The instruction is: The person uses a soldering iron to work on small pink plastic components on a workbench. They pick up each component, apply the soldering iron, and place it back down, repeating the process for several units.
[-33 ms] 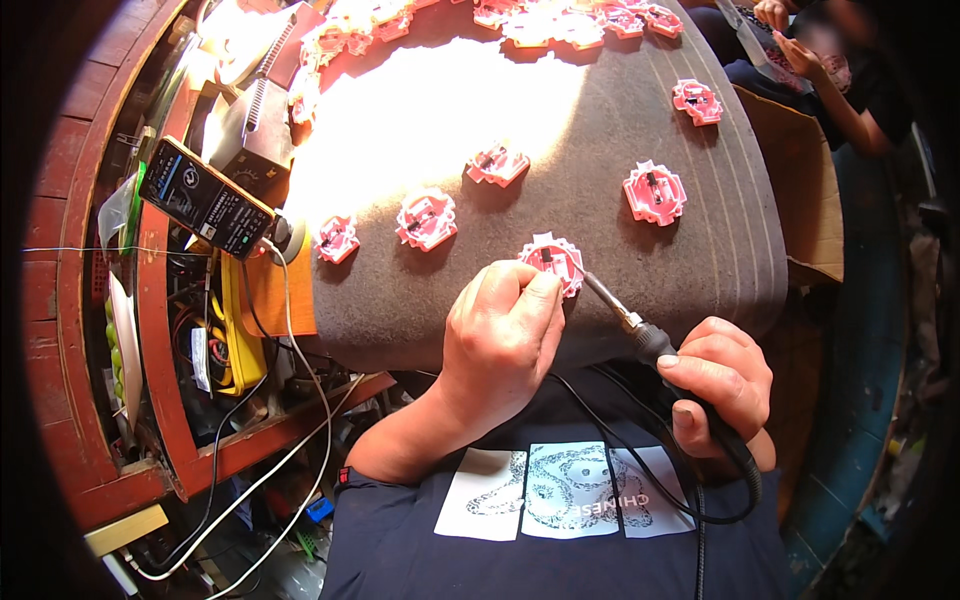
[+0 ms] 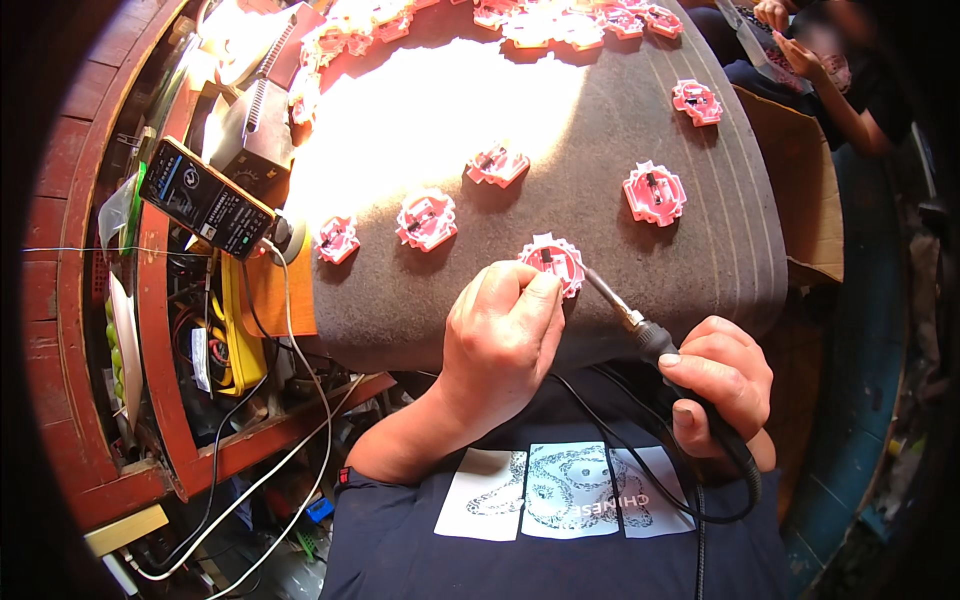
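Note:
A pink plastic housing [image 2: 553, 256] with small black parts inside lies near the table's front edge. My left hand [image 2: 502, 328] is closed in a pinch at its near side, thumb and forefinger overlapping the rim. What sits between those fingertips is hidden. My right hand [image 2: 722, 380] grips the black handle of a soldering iron [image 2: 618, 310], thumb and fingers wrapped round it. The iron's tip points up and left, just beside the housing's right rim. Its black cable loops below my right hand. Similar pink housings [image 2: 655, 193] lie spread over the dark table mat [image 2: 600, 120].
More pink housings [image 2: 570, 28] cluster along the far edge in glaring sunlight. On the left stand a phone [image 2: 208, 200] on a holder, a grey metal box [image 2: 250, 140] and dangling cables. A cardboard box [image 2: 800, 180] adjoins the table's right edge; another person's hands [image 2: 790, 45] show beyond it.
The soldering iron's tip has drawn back slightly to the right, from over the housing's inside to beside its rim. My left hand and the housing stay in place.

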Action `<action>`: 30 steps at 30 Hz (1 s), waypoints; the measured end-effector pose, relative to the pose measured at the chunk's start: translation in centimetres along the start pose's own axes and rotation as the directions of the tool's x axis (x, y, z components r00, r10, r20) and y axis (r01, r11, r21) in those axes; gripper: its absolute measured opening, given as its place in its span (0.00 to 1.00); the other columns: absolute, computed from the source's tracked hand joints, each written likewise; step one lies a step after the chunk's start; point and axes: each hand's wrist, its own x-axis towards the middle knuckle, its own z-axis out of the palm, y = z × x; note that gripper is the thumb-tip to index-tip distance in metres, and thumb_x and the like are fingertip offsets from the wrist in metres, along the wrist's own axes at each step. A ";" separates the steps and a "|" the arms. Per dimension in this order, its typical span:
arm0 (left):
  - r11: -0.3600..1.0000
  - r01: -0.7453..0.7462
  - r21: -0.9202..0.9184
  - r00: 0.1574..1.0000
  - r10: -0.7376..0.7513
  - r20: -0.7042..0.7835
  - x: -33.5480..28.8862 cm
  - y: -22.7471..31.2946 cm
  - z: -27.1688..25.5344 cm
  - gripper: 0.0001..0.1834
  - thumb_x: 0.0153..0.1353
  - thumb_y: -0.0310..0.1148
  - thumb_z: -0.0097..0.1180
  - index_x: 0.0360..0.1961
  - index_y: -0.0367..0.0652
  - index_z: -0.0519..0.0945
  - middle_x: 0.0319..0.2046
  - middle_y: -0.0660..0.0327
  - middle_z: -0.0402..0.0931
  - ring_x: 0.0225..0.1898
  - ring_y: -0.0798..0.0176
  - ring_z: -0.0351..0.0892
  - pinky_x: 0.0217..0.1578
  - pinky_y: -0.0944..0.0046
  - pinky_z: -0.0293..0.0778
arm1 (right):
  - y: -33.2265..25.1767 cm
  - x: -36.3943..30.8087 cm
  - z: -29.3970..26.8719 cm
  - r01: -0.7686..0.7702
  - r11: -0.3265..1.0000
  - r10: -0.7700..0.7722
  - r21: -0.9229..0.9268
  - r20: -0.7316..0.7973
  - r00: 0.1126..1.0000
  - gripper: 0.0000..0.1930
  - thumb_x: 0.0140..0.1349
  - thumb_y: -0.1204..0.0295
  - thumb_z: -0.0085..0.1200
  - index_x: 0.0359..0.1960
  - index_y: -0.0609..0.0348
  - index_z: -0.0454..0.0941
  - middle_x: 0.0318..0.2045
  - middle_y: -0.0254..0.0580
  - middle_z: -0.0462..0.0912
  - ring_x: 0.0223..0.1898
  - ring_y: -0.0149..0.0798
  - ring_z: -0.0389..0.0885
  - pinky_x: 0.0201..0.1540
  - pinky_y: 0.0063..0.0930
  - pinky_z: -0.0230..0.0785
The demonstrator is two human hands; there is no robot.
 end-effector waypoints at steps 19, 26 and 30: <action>1.000 -0.010 0.015 1.000 0.010 -0.007 0.2 0.0 0.1 0.14 0.55 0.19 0.71 0.44 0.35 0.85 0.36 0.52 0.79 0.35 0.46 0.83 0.37 0.52 0.80 | -6.1 6.0 -2.7 0.405 0.901 -0.385 -0.159 0.141 0.912 0.17 0.56 0.65 0.69 0.48 0.39 0.82 0.27 0.33 0.77 0.23 0.34 0.72 0.23 0.28 0.58; 0.999 0.040 0.025 0.998 -0.041 0.042 -0.9 -0.5 0.4 0.14 0.56 0.20 0.71 0.44 0.35 0.85 0.38 0.51 0.79 0.37 0.46 0.82 0.37 0.51 0.80 | -5.0 6.0 -1.2 0.254 0.909 -0.284 -0.330 -0.044 0.958 0.16 0.53 0.67 0.73 0.45 0.37 0.87 0.28 0.30 0.78 0.28 0.34 0.75 0.26 0.28 0.61; 0.997 -0.071 0.019 0.997 0.071 -0.028 0.0 -0.3 0.5 0.14 0.57 0.20 0.70 0.45 0.34 0.84 0.38 0.52 0.79 0.37 0.47 0.82 0.40 0.51 0.80 | -1.4 5.9 -0.3 0.116 0.969 -0.148 -0.219 -0.134 0.980 0.20 0.52 0.73 0.74 0.49 0.57 0.88 0.38 0.44 0.84 0.34 0.44 0.83 0.36 0.33 0.77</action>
